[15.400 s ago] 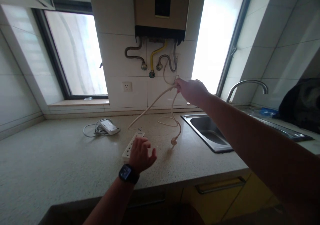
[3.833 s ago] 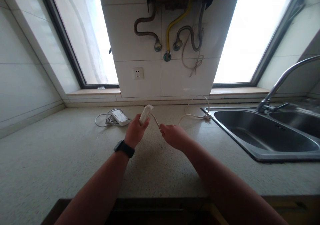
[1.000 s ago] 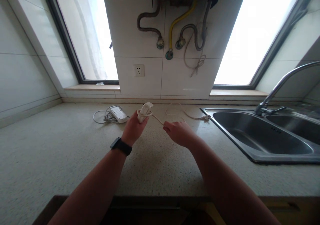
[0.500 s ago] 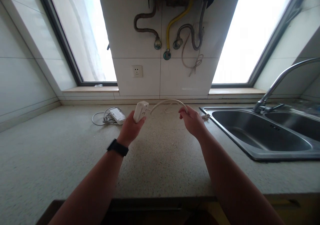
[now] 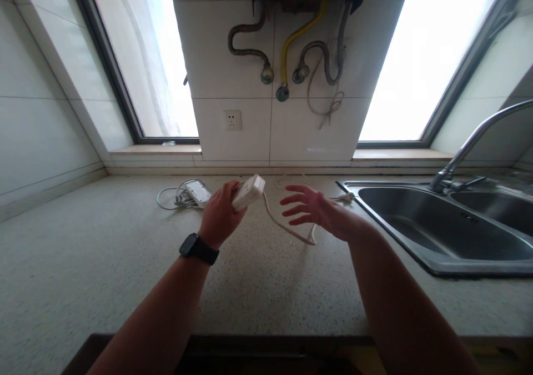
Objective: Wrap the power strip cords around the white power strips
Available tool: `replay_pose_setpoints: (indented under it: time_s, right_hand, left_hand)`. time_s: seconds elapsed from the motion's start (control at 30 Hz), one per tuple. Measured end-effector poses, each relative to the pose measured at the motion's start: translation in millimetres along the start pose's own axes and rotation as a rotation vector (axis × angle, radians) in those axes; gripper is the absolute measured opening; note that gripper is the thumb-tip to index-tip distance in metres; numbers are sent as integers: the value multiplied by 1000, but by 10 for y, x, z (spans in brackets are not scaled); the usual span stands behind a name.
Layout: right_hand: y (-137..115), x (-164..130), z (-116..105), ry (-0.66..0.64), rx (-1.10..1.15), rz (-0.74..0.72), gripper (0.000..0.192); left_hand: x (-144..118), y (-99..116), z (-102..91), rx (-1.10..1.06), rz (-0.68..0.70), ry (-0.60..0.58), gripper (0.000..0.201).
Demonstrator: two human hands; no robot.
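My left hand (image 5: pixel 220 211), with a dark watch on its wrist, grips a white power strip (image 5: pixel 249 191) above the counter. From the strip's right end a white cord (image 5: pixel 287 230) droops to the counter and bends back under my right hand (image 5: pixel 310 209). That hand is open, fingers spread, holding nothing. Beyond it the cord's plug (image 5: pixel 347 197) lies beside the sink's edge. A second white power strip (image 5: pixel 197 193) with its cord bundled rests on the counter, left of and behind my left hand.
A double steel sink (image 5: pixel 416 225) with a curved faucet (image 5: pixel 470 141) is set into the speckled counter (image 5: pixel 258 286) at right. On the tiled wall are a socket (image 5: pixel 232 120), a yellow pipe (image 5: pixel 287 47), metal hoses and a hanging cord (image 5: pixel 333 105). Windows flank them.
My right hand has let go of the cord and opened; the cord has dropped to the counter. My left hand has turned the power strip so its corded end points right.
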State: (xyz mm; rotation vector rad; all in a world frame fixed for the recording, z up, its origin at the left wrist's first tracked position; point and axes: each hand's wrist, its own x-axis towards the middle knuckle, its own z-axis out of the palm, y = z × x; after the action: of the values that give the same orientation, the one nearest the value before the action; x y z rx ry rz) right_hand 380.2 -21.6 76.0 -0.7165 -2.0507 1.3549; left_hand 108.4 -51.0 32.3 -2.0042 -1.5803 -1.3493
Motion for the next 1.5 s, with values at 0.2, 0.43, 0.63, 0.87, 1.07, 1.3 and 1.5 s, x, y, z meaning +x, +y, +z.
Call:
replay_pose_setpoints:
  time_s: [0.2, 0.43, 0.63, 0.87, 1.07, 1.3, 1.5]
  right_hand:
    - [203, 227, 322, -185, 289, 151, 30]
    - [157, 161, 105, 90, 251, 81, 25]
    - [200, 228, 59, 305, -37, 54, 38]
    - [166, 230, 303, 318, -392, -77, 41]
    - [159, 223, 330, 297, -455, -144, 37]
    - [153, 228, 410, 379, -502, -203, 34]
    - [178, 258, 510, 390, -551, -241, 32]
  left_hand:
    - [-33, 131, 5, 118, 300, -119, 49]
    - [-20, 228, -10, 197, 421, -165, 61]
    - [-10, 353, 65, 307, 382, -154, 54]
    - [-19, 251, 188, 325, 143, -171, 50]
    - [-77, 213, 155, 188, 54, -203, 47]
    - [-104, 286, 128, 174, 20, -187, 55]
    - [-124, 266, 122, 225, -2, -209, 68]
